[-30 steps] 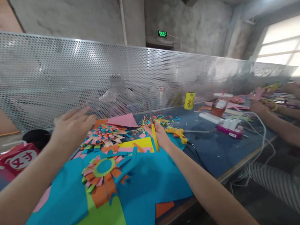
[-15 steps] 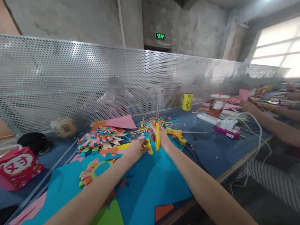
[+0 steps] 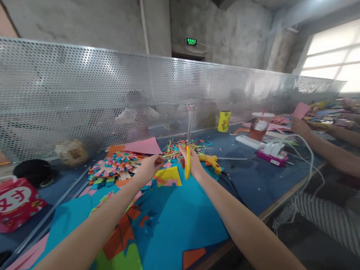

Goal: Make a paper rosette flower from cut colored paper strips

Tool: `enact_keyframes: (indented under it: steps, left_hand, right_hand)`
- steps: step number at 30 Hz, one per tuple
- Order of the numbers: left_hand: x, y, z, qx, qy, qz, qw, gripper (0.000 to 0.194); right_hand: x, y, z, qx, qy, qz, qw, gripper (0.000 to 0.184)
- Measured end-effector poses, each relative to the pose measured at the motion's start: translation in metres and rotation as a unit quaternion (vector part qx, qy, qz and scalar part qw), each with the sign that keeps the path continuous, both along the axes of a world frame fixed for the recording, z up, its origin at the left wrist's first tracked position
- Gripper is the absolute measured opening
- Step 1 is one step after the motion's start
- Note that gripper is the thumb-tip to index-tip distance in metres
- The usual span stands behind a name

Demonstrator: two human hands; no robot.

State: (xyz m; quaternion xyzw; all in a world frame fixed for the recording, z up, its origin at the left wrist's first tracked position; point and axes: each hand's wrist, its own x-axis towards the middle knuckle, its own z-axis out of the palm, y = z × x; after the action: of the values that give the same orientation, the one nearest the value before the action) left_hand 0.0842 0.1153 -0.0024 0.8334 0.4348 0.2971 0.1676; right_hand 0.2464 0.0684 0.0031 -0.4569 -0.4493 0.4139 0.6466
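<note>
Left hand [image 3: 150, 166] has drawn back from the right part of the yellow paper [image 3: 174, 173] since half a second ago, shifting up and left; right hand [image 3: 192, 161] has stayed much where it was. Left fingers curled in loosely — cannot tell whether anything is pinched in them, nor whether they touch the paper just beside. Right fingers wrapped round yellow-handled scissors [image 3: 188, 163], held upright, blades pointing up and away. Yellow paper lies between the two hands, orange and pink bits on it, over a large blue sheet [image 3: 183, 221]. Behind the right hand, a heap of multicoloured shreds [image 3: 172, 148]; beside it on the right, a yellow glue gun [image 3: 212, 163] with black cord. Left of the left hand, layered fringed paper pieces [image 3: 116, 164], a pink sheet [image 3: 143, 146] behind them. Under the left forearm, a paper rosette [image 3: 124, 231], mostly hidden, its orange tails showing near a green sheet [image 3: 122, 265]. Farther right: yellow can [image 3: 224, 121], lidded cup [image 3: 259, 129] of reddish drink, purple-and-white power strip [image 3: 271, 157]. Far left: red bag [image 3: 17, 203], black rounded object [image 3: 32, 172]. Perforated metal screen [image 3: 107, 90] along the back. At right, a co-worker's hand [image 3: 300, 129] holds pink paper [image 3: 301, 110].
</note>
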Motion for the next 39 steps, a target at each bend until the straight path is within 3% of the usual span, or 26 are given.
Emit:
enact_keyframes:
  steps: [6, 11, 17, 20, 24, 27, 32, 33, 34, 37, 39]
  left_hand:
    - [0.001, 0.003, -0.003, -0.025, 0.023, -0.052, 0.998, 0.035]
    - [-0.01, 0.014, -0.014, -0.069, 0.01, -0.059, 0.996, 0.044]
    - [-0.014, 0.026, -0.024, -0.123, -0.047, -0.051, 0.99, 0.025]
    - [-0.018, 0.031, -0.019, -0.129, -0.085, -0.014, 0.988, 0.014]
    - [-0.022, 0.034, -0.006, -0.139, -0.165, 0.042, 0.975, 0.013]
    - [-0.011, 0.022, 0.003, -0.186, -0.236, 0.046, 0.953, 0.023]
    - [0.028, -0.024, 0.015, -0.321, -0.273, -0.055, 0.905, 0.03]
    - [0.035, -0.033, 0.017, -0.354, -0.274, -0.078, 0.891, 0.031]
    - [0.04, -0.041, 0.018, -0.415, -0.303, -0.09, 0.853, 0.032]
    - [0.046, -0.055, 0.018, -0.466, -0.378, -0.053, 0.798, 0.045]
    - [0.044, -0.058, 0.016, -0.456, -0.381, -0.044, 0.803, 0.054]
  right_hand:
    - [0.001, -0.002, 0.004, 0.001, 0.032, 0.019, 0.999, 0.041]
    - [0.003, -0.003, 0.008, 0.014, 0.061, 0.025, 0.998, 0.04]
    - [0.002, -0.005, 0.012, 0.012, 0.075, 0.036, 0.996, 0.036]
    - [0.003, -0.002, 0.01, 0.015, 0.079, 0.038, 0.996, 0.036]
    - [0.005, 0.005, 0.002, 0.026, 0.094, 0.044, 0.994, 0.038]
    - [0.005, 0.008, -0.001, 0.04, 0.105, 0.049, 0.992, 0.039]
    - [0.004, 0.008, -0.002, 0.081, 0.112, 0.043, 0.989, 0.042]
    - [0.003, 0.008, -0.002, 0.089, 0.11, 0.04, 0.989, 0.042]
    - [0.002, 0.007, -0.003, 0.096, 0.105, 0.037, 0.989, 0.042]
    - [-0.001, 0.004, -0.003, 0.116, 0.079, 0.026, 0.99, 0.042]
    - [-0.004, -0.001, -0.002, 0.13, 0.058, 0.02, 0.99, 0.04]
